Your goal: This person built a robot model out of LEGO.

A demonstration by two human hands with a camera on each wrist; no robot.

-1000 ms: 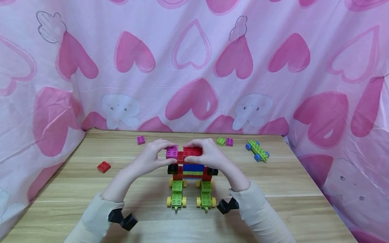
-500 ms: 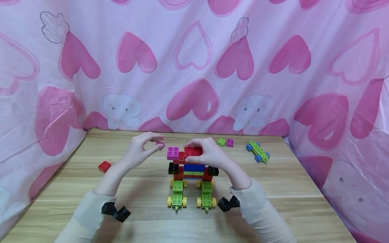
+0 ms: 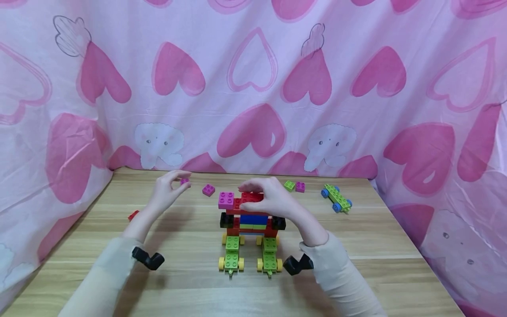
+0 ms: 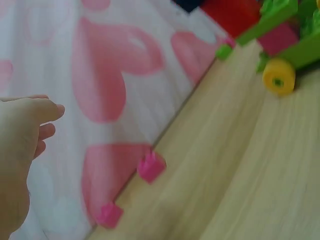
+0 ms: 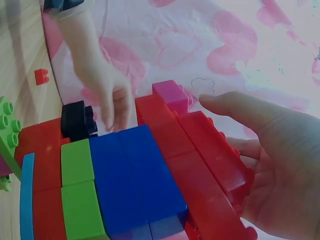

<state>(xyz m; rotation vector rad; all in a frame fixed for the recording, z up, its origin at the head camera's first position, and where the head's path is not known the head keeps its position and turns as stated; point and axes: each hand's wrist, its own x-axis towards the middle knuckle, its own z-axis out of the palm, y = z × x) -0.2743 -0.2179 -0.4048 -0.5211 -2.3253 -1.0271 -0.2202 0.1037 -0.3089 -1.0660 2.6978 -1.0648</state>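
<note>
On wood table (image 3: pixel 356 246), pink heart cloth (image 3: pixel 253 83) behind, block model (image 3: pixel 249 220).

Brick model (image 3: pixel 250 220): red top bricks with one magenta brick (image 3: pixel 226 200) at its left end; blue, yellow-green and black bricks below; two green chassis on yellow wheels. Loose pieces: magenta bricks (image 3: pixel 208 189), one lime brick (image 3: pixel 289 185), one red brick (image 3: pixel 133 215), a green chassis with blue wheels (image 3: pixel 336 197). Table (image 3: pixel 396 246): light wood grain. Backdrop cloth (image 3: pixel 253 83): pale pink, printed with darker pink hearts and white elephants. Sleeves (image 3: pixel 340 273): cream.
</note>
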